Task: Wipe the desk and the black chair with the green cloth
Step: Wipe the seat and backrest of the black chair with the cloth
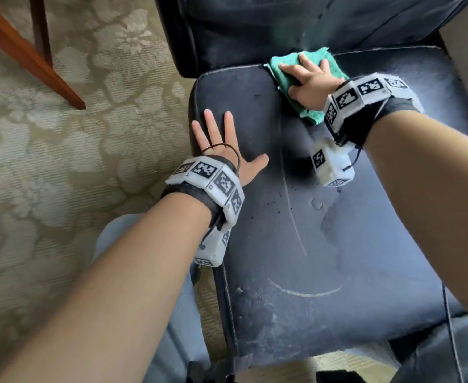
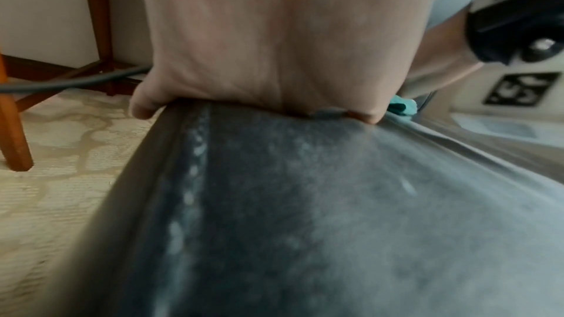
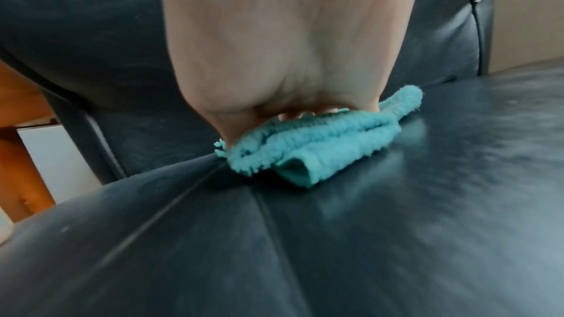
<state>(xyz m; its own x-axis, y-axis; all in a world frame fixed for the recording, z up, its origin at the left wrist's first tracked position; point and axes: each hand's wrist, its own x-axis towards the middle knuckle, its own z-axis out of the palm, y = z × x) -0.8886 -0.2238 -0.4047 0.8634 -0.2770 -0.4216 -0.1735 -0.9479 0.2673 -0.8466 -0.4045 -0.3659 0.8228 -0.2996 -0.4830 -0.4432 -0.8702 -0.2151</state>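
The black chair (image 1: pixel 337 230) fills the head view, its worn seat dusty and scuffed. A folded green cloth (image 1: pixel 290 78) lies at the back of the seat, near the backrest. My right hand (image 1: pixel 307 78) presses flat on the cloth with its fingers spread. In the right wrist view the palm (image 3: pixel 290 45) bears down on the bunched cloth (image 3: pixel 308 153) over the seat (image 3: pixel 305 250). My left hand (image 1: pixel 224 145) rests flat on the seat's left edge, fingers straight and spread. The left wrist view shows that palm (image 2: pixel 274 33) on the seat's piped edge (image 2: pixel 274 201).
A patterned beige carpet (image 1: pixel 61 189) lies left of the chair. A reddish wooden leg (image 1: pixel 33 59) slants across the upper left; more wooden legs (image 2: pixel 12 117) and a grey cable (image 2: pixel 76 83) show in the left wrist view. The backrest (image 1: pixel 282 23) rises behind the cloth.
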